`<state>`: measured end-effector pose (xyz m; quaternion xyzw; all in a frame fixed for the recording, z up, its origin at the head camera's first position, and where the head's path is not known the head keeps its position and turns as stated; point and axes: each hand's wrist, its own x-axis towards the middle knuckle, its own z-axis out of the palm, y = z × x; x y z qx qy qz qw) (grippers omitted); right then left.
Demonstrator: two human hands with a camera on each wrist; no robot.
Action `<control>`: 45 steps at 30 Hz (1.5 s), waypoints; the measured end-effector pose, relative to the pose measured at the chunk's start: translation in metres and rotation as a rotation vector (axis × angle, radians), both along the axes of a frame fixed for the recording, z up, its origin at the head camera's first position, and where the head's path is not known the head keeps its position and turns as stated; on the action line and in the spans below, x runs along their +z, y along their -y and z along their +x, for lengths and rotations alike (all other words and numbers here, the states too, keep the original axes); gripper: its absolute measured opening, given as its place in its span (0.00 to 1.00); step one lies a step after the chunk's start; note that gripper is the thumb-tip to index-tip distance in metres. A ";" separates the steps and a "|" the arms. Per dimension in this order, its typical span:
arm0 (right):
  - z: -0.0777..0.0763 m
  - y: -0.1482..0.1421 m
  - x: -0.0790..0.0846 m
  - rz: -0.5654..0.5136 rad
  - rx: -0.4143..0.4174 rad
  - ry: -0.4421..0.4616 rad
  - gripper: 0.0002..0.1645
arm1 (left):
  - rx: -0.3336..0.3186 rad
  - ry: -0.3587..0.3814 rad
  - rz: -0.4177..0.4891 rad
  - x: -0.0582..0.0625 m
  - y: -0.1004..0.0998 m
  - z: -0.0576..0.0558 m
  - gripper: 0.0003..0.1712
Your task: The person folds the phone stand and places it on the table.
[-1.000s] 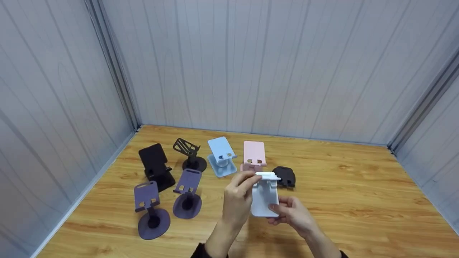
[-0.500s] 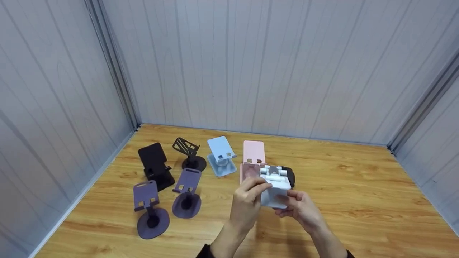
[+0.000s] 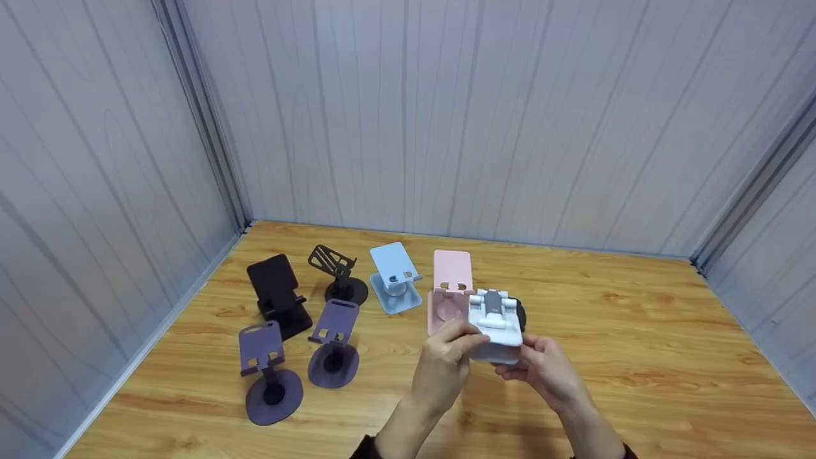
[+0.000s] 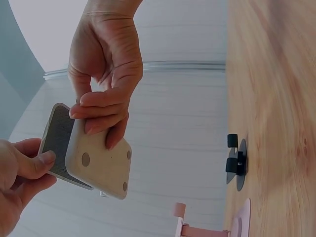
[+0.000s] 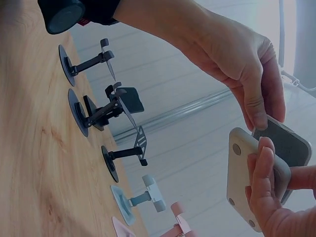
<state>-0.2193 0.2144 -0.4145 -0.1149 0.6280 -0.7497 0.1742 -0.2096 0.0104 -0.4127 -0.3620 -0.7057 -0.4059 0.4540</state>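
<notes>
- two hands on one item: the white stand (image 3: 505,333) is held in the air above the surface (image 3: 637,363), just right of the pink stand (image 3: 452,268) as the head view sees it.
- left hand (image 3: 444,366): grip clamped on the upper half, thumb showing at the grey pad (image 4: 59,131).
- right hand (image 3: 549,371): grip clamped on the lower half (image 3: 500,355), fingers laid over its footed underside.
- change, past second: the long white face seen upright is now foreshortened under the upper half, whose hinge side has turned into view.
- position: the stand has shifted right, uncovering the pink stand's base and hiding most of the small black stand (image 3: 522,315).
- finding: in my judgement, the stand is being adjusted at its hinge; the halves remain apart, so it is not fully folded.
- unchanged: the blue stand (image 3: 392,260) and the purple stand (image 3: 258,344) nearest the person show no real movement.
</notes>
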 end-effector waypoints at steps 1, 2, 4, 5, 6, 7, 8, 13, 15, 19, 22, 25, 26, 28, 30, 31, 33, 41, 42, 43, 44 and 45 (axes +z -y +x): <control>0.000 0.000 0.000 -0.012 0.009 0.003 0.22 | 0.002 0.000 -0.001 0.000 0.000 0.000 0.20; 0.000 -0.001 0.001 -0.023 0.018 0.007 0.22 | 0.005 -0.002 -0.004 0.000 0.001 0.000 0.20; 0.000 -0.001 0.001 -0.056 0.043 0.011 0.24 | 0.008 -0.002 -0.006 0.001 0.001 0.000 0.20; 0.000 -0.002 0.001 -0.073 0.054 0.015 0.26 | 0.009 -0.003 -0.006 0.001 0.001 0.001 0.20; 0.000 -0.003 0.001 -0.090 0.064 0.017 0.27 | 0.008 -0.002 -0.006 0.001 0.002 0.001 0.20; 0.000 -0.004 0.001 -0.106 0.076 0.017 0.28 | 0.007 -0.003 -0.007 0.002 0.002 0.001 0.20; 0.000 -0.004 0.001 -0.119 0.084 0.020 0.30 | 0.005 -0.004 -0.009 0.002 0.002 0.001 0.20; 0.000 -0.007 0.003 -0.127 0.082 0.030 0.32 | 0.008 -0.008 -0.025 0.001 0.001 0.001 0.22; 0.000 -0.007 0.004 -0.098 0.070 0.026 0.31 | 0.012 -0.011 -0.033 0.002 0.000 0.002 0.22; 0.000 -0.007 0.005 -0.045 0.052 0.008 0.28 | 0.025 -0.026 -0.062 0.003 0.000 0.002 0.23; -0.001 -0.008 0.005 -0.040 0.054 -0.004 0.28 | 0.013 -0.005 -0.091 0.004 0.002 0.003 0.21; -0.001 -0.009 0.004 -0.050 0.052 -0.023 0.29 | -0.083 0.142 -0.052 0.007 0.006 0.005 0.17; -0.001 -0.009 0.004 -0.054 0.050 -0.029 0.30 | -0.126 0.220 -0.010 0.009 0.007 0.006 0.15; -0.001 -0.010 0.004 -0.060 0.040 -0.043 0.30 | -0.207 0.413 0.118 0.013 0.008 0.008 0.16; -0.001 -0.011 0.004 -0.062 0.032 -0.057 0.30 | -0.255 0.613 0.254 0.016 0.007 0.009 0.22; -0.001 -0.011 0.004 -0.063 0.029 -0.059 0.30 | -0.265 0.703 0.303 0.017 0.007 0.010 0.24; 0.000 -0.011 0.004 -0.066 0.030 -0.061 0.29 | -0.296 0.873 0.376 0.018 0.006 0.008 0.28; -0.001 -0.008 0.003 -0.083 0.052 -0.059 0.28 | -0.451 1.175 0.428 0.014 0.005 0.002 0.27; -0.002 -0.007 0.002 -0.089 0.056 -0.059 0.27 | -0.459 1.180 0.436 0.014 0.006 0.001 0.26; -0.002 -0.007 0.002 -0.091 0.055 -0.059 0.27 | -0.462 1.183 0.444 0.013 0.006 0.001 0.25; -0.002 -0.006 0.002 -0.093 0.053 -0.059 0.27 | -0.463 1.186 0.455 0.012 0.006 0.001 0.25; -0.002 -0.006 0.002 -0.095 0.050 -0.057 0.26 | -0.465 1.187 0.466 0.012 0.005 0.000 0.24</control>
